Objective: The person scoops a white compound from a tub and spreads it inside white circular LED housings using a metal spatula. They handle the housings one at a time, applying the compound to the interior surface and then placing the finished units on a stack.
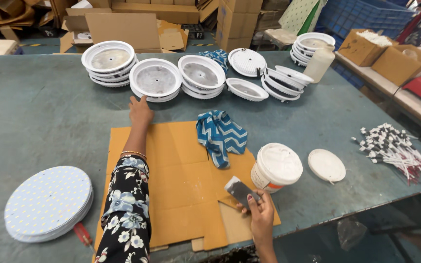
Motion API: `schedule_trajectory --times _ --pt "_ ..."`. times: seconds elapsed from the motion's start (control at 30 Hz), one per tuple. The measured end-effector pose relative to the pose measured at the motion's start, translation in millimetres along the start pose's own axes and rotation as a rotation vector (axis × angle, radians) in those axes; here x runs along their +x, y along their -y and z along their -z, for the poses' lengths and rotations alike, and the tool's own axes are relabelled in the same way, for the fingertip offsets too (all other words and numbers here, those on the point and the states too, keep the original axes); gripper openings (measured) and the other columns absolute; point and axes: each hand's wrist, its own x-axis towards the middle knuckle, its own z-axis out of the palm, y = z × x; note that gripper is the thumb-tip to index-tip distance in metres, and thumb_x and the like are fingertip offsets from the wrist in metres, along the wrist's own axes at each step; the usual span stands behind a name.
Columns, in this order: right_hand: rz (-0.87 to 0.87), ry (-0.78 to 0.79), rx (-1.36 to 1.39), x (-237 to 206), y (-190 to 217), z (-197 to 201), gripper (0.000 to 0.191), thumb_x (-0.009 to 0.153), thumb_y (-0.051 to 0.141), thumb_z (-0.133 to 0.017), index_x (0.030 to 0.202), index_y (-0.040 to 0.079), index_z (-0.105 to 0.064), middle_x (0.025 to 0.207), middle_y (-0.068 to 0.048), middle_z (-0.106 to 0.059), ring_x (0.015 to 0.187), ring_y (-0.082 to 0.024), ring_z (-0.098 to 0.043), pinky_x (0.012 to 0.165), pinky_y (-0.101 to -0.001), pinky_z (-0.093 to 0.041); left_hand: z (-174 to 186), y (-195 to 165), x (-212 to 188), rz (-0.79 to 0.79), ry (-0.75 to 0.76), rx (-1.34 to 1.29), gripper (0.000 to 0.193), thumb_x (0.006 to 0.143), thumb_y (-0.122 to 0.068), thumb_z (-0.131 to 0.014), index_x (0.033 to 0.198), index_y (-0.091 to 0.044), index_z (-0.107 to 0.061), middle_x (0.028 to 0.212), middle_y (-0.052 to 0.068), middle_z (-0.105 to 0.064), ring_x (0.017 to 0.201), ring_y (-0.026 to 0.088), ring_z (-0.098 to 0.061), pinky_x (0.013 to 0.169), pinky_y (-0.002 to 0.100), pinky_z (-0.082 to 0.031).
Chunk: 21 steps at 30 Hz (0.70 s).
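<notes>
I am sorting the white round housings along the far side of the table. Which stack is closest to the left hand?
The second stack from the left: the left hand reaches its near rim with the fingertips. The other stacks lie farther to either side.

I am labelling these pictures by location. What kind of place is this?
Probably a small workshop where lamps are put together: stacks of white round housings on a long worktable, a stack of round light boards, and cardboard boxes behind.
</notes>
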Motion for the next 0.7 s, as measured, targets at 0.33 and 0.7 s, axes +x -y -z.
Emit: schedule_trajectory --times 0.33,0.7 --pt "-0.014 0.001 0.0 10 -21 7 0.017 0.097 0.009 -0.061 0.108 -0.004 -0.056 0.078 -0.015 -0.07 0.061 -0.013 -0.061 0.056 -0.0263 -0.047 -19 25 36 -0.041 0.072 0.488 0.056 0.098 -0.022 -0.056 0.143 -0.054 -0.049 0.151 0.011 -0.034 0.132 0.037 -0.041 0.093 0.056 -0.048" --pt "-0.021 -0.012 -0.03 -3 -3 -2 0.018 0.098 0.011 -0.062 0.104 -0.005 -0.057 0.074 -0.014 -0.069 0.06 -0.013 -0.059 0.056 -0.0269 -0.048 -10 29 -2 -0.141 0.05 0.355 0.055 0.098 -0.016 -0.056 0.143 -0.046 -0.052 0.142 0.011 -0.042 0.13 0.033 -0.045 0.093 0.054 -0.049"
